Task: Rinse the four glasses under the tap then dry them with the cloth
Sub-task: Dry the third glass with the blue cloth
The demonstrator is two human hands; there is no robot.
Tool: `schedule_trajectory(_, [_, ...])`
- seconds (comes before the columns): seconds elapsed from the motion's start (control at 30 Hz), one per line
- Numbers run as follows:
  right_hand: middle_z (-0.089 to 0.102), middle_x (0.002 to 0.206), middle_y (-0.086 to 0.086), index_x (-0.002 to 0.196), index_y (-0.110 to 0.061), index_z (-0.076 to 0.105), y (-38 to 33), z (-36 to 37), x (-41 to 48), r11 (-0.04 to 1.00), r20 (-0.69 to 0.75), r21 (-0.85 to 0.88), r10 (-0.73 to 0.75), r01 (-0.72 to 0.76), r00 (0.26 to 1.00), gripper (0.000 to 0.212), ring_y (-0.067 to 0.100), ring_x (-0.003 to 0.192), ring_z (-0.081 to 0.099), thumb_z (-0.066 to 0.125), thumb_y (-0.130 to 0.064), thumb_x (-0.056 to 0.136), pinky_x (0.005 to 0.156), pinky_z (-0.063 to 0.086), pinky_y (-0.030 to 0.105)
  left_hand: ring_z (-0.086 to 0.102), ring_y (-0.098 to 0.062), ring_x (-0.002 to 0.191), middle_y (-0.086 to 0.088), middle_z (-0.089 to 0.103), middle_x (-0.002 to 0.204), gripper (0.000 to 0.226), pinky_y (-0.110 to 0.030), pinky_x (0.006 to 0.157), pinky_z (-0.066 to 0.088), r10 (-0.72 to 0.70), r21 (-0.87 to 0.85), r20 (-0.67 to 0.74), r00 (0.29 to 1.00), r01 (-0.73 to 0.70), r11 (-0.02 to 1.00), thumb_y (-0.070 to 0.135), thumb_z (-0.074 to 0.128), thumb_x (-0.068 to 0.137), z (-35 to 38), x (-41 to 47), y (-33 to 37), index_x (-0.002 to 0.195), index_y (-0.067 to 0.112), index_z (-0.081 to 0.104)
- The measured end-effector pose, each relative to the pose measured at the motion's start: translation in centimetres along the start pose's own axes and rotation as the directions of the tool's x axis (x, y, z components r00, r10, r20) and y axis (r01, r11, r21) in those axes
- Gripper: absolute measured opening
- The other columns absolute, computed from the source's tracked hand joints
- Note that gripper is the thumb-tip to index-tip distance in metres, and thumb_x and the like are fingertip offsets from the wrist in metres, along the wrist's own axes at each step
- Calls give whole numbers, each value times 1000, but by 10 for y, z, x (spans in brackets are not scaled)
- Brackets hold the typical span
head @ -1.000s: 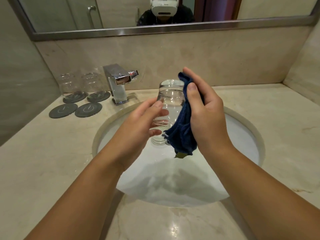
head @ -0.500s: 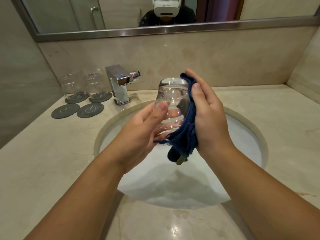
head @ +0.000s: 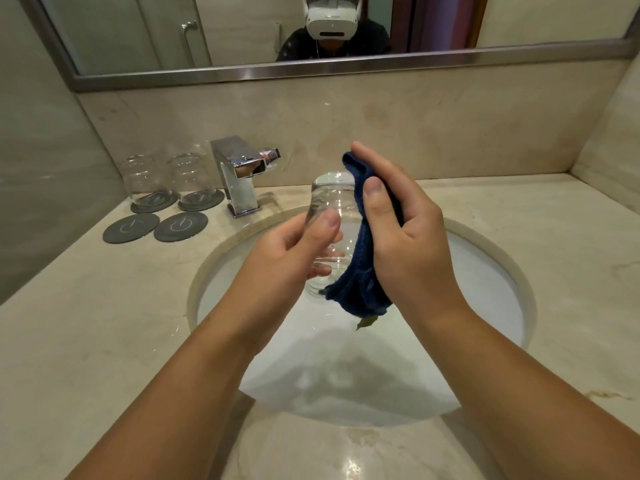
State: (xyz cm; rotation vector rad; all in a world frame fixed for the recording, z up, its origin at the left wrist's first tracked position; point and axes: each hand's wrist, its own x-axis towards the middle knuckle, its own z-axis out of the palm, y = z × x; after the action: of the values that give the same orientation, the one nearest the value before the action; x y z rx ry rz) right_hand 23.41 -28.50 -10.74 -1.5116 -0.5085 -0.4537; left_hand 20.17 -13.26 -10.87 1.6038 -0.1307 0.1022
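Observation:
Over the basin, my left hand holds a clear glass between thumb and fingers, its base pointing up and away. My right hand grips a dark blue cloth and presses it against the glass's right side. The cloth's lower end hangs below the glass. Two more clear glasses stand upside down on dark round coasters at the back left. The chrome tap stands behind the basin with no water running.
Two bare dark coasters lie in front of the standing glasses. The white oval basin is sunk into a beige marble counter. A mirror runs above the backsplash, and walls close in on both sides.
The glass has turned between my hands, and the cloth has slid along its right side. Both hands stay over the basin.

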Motion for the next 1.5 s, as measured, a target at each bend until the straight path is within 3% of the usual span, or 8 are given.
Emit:
schedule_trajectory(0.1, [68,142,-15,144,-28,64,2,1,1,998,-37,37,48,-47,998,36,1,137,58,46,-20,114,117,46,30,69,-16,100,-2,71,110,36,-42,98,53,37,-40,-5,999,-37,999,61,69,83,0,-2,2,107,37,80])
schedule_trajectory(0.37, [77,127,-4,130,-35,73,2,5,3,858,-66,391,388,-334,919,32,20,115,75,45,-28,115,105,58,48,72,-29,117,-17,74,127,59,-42,104,57,-72,-266,53,996,84,960,57,66,86,6,-4,6,130,18,65])
schedule_trajectory(0.57, [73,134,-13,134,-38,71,-1,3,2,940,-138,248,275,-236,952,33,10,126,68,47,-30,113,112,53,43,66,-10,124,8,75,124,66,-47,114,47,-69,-87,21,997,71,994,75,59,80,1,2,-1,133,36,65])
schedule_trajectory(0.7, [70,137,-18,142,-28,66,-5,-2,2,990,-120,97,110,-99,987,35,-3,132,60,47,-21,114,115,48,27,68,-18,106,-5,74,110,41,-41,105,52,-122,-174,-36,992,114,978,44,61,98,-1,0,7,126,17,72])
schedule_trajectory(0.83, [69,140,-14,144,-23,65,-1,-2,0,999,-24,-33,-1,0,1000,36,-2,135,58,47,-16,113,115,46,24,73,-29,113,-16,75,120,54,-43,106,56,-106,-97,-21,994,103,990,58,72,84,1,-3,7,117,16,75])
schedule_trajectory(1.17, [78,125,0,130,-31,74,0,-2,6,875,39,369,321,-313,946,33,22,113,75,46,-22,114,96,59,39,70,-29,119,-17,74,128,59,-39,106,56,-110,-310,110,988,139,941,47,69,84,-3,-3,6,132,13,64])
schedule_trajectory(1.33, [75,132,-8,129,-37,74,4,-2,7,930,-40,283,255,-234,966,32,17,126,69,50,-24,112,113,52,47,61,-20,106,-10,65,116,56,-44,106,50,-152,-258,55,987,161,953,52,71,84,-9,2,1,128,17,75])
schedule_trajectory(1.5, [70,138,-19,141,-30,67,1,-1,1,996,-8,43,84,-84,996,35,-4,133,59,49,-19,113,115,47,24,62,-28,98,-12,69,102,35,-42,94,53,-201,-325,-6,979,189,927,24,47,99,-3,1,4,121,9,69])
